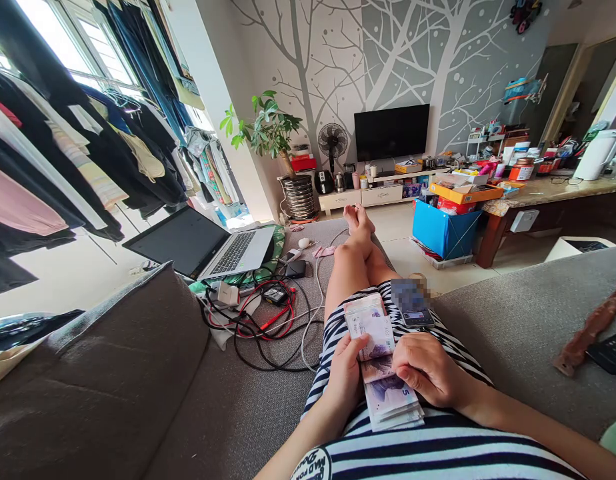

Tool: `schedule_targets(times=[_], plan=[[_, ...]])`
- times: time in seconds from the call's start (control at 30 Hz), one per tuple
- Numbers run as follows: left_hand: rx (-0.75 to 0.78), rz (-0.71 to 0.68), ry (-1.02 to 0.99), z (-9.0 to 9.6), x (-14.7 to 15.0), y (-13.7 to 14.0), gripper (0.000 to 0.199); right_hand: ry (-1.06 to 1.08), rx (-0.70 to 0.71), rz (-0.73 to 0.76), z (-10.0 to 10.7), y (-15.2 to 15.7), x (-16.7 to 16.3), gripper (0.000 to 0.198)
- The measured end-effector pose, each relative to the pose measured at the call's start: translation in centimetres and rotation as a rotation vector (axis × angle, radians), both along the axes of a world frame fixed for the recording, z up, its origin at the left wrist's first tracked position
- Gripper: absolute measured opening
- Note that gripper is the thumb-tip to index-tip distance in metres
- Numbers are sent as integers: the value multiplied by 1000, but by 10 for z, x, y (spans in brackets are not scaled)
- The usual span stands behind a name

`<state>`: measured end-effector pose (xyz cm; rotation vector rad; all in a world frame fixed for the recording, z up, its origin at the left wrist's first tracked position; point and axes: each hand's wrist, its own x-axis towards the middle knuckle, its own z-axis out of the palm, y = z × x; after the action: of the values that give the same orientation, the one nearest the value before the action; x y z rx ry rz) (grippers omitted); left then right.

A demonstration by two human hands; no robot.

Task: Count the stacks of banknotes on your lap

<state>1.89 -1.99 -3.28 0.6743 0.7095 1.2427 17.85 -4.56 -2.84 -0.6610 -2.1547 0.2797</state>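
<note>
My left hand (347,367) is closed on a bundle of banknotes (371,327), its thumb pressed on the top note. Bent fingers close my right hand (433,370) at the bundle's right side. A single banknote (377,369) runs under its fingertips, apparently pinched there, though the fingers partly hide it. Below, a loose stack of purple banknotes (391,397) marked 5 lies on the striped clothing (453,440) over my lap. A small phone-like device (417,319) with a lit screen rests on my thigh, beyond my right hand; a blurred patch covers its far end.
On the grey sofa, left of my legs, lie an open laptop (223,247) and tangled cables (273,327) with chargers. To the right are a brown strap-like thing (593,327) and a black remote (611,353). Farther off stand a blue box (445,230) and a cluttered table (533,192).
</note>
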Motion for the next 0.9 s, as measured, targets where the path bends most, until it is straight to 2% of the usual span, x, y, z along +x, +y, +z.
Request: schedule_targets(times=[0.1, 0.17, 0.33, 0.43, 0.53, 0.7, 0.9], plan=[[9, -8, -22, 0, 1, 0, 31, 11, 5, 33, 0, 0, 0, 42], [4, -20, -38, -1, 1, 0, 31, 35, 5, -9, -1, 1, 0, 45], [5, -36, -22, -4, -1, 1, 23, 108, -134, -419, -5, 9, -2, 33], [9, -44, -2, -5, -1, 1, 18, 100, -220, -509, -6, 14, -5, 30], [2, -45, 23, -4, -1, 0, 19, 62, -224, -512, -6, 15, -7, 29], [-11, 40, 69, 0, 0, -3, 19, 55, -192, -481, -5, 13, -7, 29], [-14, 73, 54, -2, 1, 0, 18, 78, -104, -308, -2, 8, -5, 22]])
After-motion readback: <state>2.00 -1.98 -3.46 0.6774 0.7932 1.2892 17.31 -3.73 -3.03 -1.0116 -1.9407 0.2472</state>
